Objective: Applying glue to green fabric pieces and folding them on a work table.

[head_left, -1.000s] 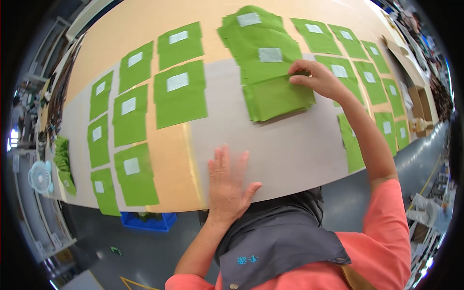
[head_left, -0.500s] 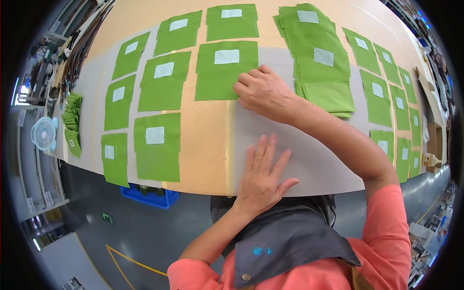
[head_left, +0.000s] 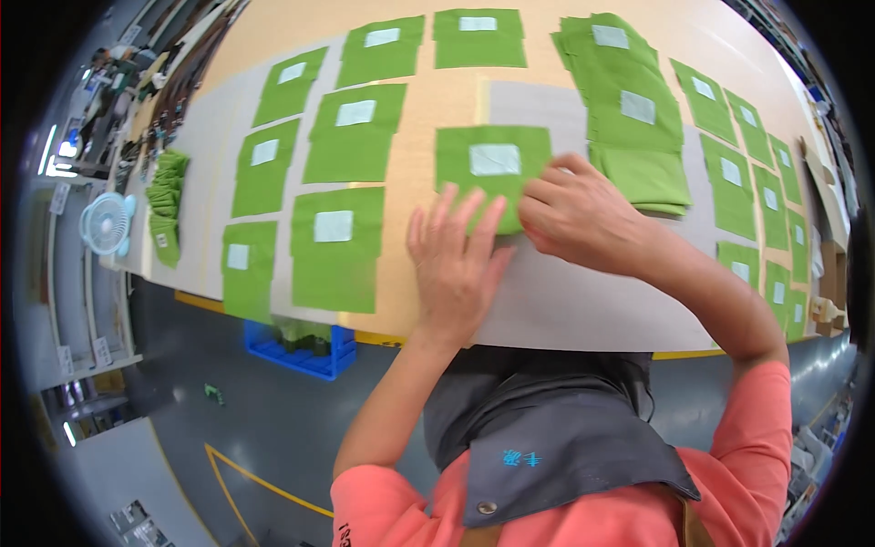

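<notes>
A green fabric panel (head_left: 474, 187) with a pale square patch (head_left: 495, 159) lies in the middle of the table. My right hand (head_left: 570, 210), fingers curled, grips this panel at its right edge. My left hand (head_left: 456, 255), fingers spread, is over its lower left corner; whether the fingertips touch it is unclear. Right of my hands lies a stack of layered green pieces (head_left: 629, 137) with similar patches. Other such panels (head_left: 337, 264) lie spread in rows on both sides.
The table (head_left: 565, 310) has grey and tan covering. A bunched green pile (head_left: 166, 191) and a small light-blue fan (head_left: 105, 223) are at the left, a cardboard box (head_left: 829, 273) at the right. A blue crate (head_left: 296, 360) stands below the front edge.
The middle panel has moved towards me with my right hand gripping it, out of line with the row. My left hand has moved up from the bare covering to the panel.
</notes>
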Demonstrator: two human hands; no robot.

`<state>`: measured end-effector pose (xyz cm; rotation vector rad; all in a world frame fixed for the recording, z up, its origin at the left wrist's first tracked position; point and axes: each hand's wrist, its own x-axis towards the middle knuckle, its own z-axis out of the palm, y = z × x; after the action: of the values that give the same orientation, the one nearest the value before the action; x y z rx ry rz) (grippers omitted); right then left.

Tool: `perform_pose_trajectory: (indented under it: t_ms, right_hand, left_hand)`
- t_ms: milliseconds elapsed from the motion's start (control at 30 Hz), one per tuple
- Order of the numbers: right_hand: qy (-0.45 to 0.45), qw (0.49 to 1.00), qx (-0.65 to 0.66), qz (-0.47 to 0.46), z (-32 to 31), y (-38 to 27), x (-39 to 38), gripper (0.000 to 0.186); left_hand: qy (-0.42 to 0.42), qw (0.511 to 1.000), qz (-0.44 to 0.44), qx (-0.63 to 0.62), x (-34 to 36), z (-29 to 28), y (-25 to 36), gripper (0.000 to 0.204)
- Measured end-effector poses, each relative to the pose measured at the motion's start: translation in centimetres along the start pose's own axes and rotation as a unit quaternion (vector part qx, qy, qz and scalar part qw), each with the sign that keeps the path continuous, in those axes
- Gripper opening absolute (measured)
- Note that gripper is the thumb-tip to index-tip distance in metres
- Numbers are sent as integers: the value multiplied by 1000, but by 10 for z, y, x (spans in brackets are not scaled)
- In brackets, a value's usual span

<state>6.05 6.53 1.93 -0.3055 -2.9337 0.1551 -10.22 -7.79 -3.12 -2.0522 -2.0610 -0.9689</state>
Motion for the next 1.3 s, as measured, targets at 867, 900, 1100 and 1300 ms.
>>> perform_pose_trajectory:
  t_ms: [867,900,1100,1300]
  right_hand:
    - [140,977,34,160,15,-86,-186,14]
    - [131,974,42,179,12,-90,-196,17]
    - [108,934,177,290,-9,-100,-223,17]
    - [187,819,336,425,-1,-71,-196,14]
  left_hand:
    - [-151,970,123,-145,-60,-10,68,42]
    - [-157,967,125,-160,-60,-8,73,43]
    - [-211,935,13,-285,-53,-13,93,30]
    - [-214,893,-219,-329,-32,-1,88,34]
